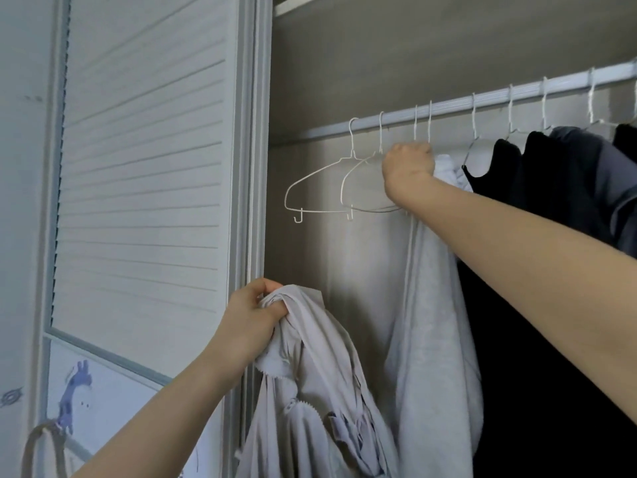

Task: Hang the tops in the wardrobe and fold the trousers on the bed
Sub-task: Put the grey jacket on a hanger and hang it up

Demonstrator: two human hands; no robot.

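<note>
The left hand [253, 317] bunched a soft pale top [310, 384], while the right hand [408, 165] gripped a thin wire hanger [422, 125] on the ribbed wardrobe rail [482, 100].

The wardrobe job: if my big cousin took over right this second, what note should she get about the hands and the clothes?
Left hand: grips a bunched pale grey top, held low at the wardrobe's open side, not yet on a hanger.
Right hand: raised to the rail, fingers curled at the hanger necks; what it holds is hidden.
Two empty wire hangers hang left of that hand.
Done: a light grey top and several dark tops already hang on the rail.
Left: put the held top on a hanger and hang it. Trousers and bed are out of view.
</note>
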